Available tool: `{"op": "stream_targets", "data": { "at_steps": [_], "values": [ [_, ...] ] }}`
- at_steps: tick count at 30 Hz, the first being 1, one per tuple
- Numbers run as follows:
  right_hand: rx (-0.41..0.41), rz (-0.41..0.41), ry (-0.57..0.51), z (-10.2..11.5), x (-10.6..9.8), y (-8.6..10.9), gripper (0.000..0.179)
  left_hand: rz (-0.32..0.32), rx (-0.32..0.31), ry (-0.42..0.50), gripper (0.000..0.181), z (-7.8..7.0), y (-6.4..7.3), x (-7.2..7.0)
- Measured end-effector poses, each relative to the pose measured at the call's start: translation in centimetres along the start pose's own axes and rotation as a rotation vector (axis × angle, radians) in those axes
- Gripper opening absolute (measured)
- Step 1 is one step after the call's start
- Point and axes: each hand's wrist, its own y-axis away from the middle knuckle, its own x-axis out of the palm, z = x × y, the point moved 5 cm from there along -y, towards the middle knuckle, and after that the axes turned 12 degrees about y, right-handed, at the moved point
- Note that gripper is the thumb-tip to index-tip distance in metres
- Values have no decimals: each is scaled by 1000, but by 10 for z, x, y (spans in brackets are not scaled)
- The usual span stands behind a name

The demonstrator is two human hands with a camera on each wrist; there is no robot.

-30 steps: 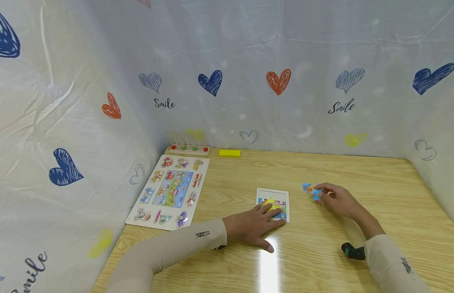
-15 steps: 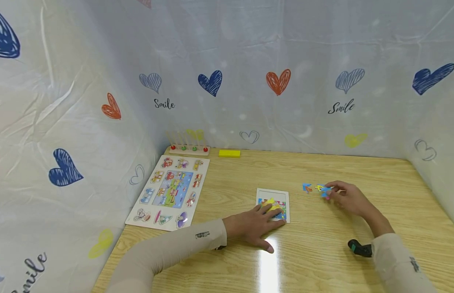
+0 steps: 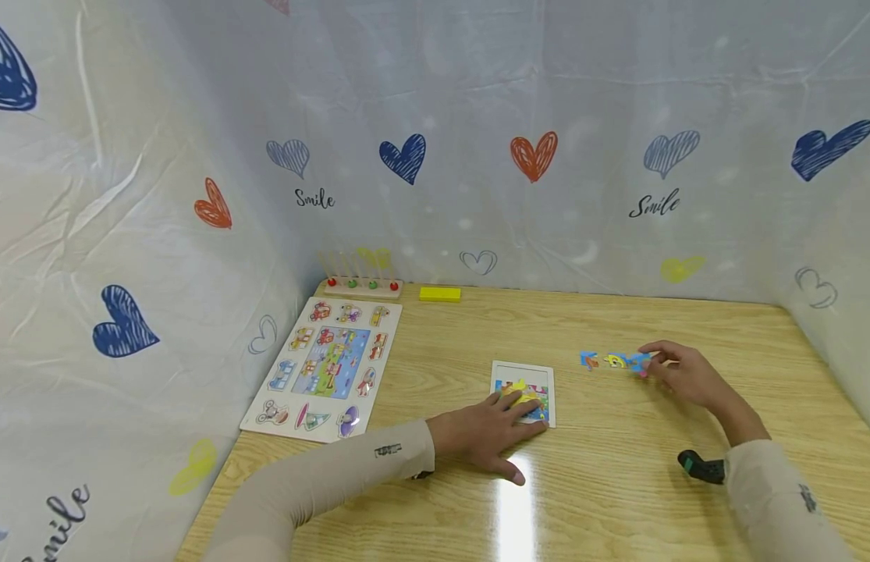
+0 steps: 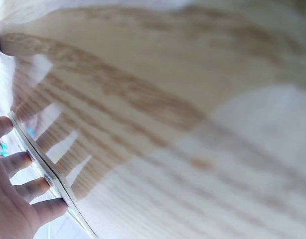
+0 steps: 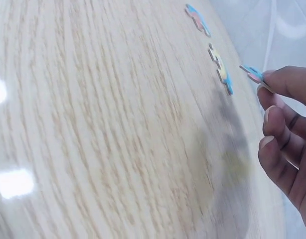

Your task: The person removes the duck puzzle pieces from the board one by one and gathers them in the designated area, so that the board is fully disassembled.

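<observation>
My left hand [image 3: 487,433] lies spread with straight fingers over the lower part of a small white-framed jigsaw puzzle [image 3: 522,371]. Colourful pieces fill the lower part of that frame, partly hidden under the fingers; the upper part shows bare backing. In the left wrist view, fingertips rest at the edge of the puzzle frame [image 4: 53,174]. My right hand [image 3: 687,378] pinches a blue and pink jigsaw piece [image 5: 253,73] between thumb and fingertip, raised above the table in the right wrist view. Beside it lie a yellow and blue piece [image 5: 221,69] and a blue and orange piece [image 5: 198,20].
At the left lies a large board [image 3: 266,414] with vehicle and toy pictures. A wooden peg stand [image 3: 363,289] with red and green beads and a yellow block [image 3: 439,294] stand at the back edge. Printed curtains enclose the table [image 3: 687,320].
My right hand has moved to the right with the blue and pink piece, uncovering the yellow and blue piece on the table. The left hand stays still.
</observation>
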Motion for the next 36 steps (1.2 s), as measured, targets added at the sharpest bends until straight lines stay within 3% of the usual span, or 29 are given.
{"op": "stream_targets", "data": {
  "at_steps": [10, 27, 36],
  "values": [
    [46, 26, 23, -12, -8, -6, 36, 5, -1, -18, 89, 0, 1, -1],
    [38, 26, 194, -22, -7, -14, 35, 20, -12, 10, 90, -1, 1, -4],
    [72, 38, 279, -27, -5, -16, 49, 5, 3, 19, 91, 1, 0, -1]
  ]
}}
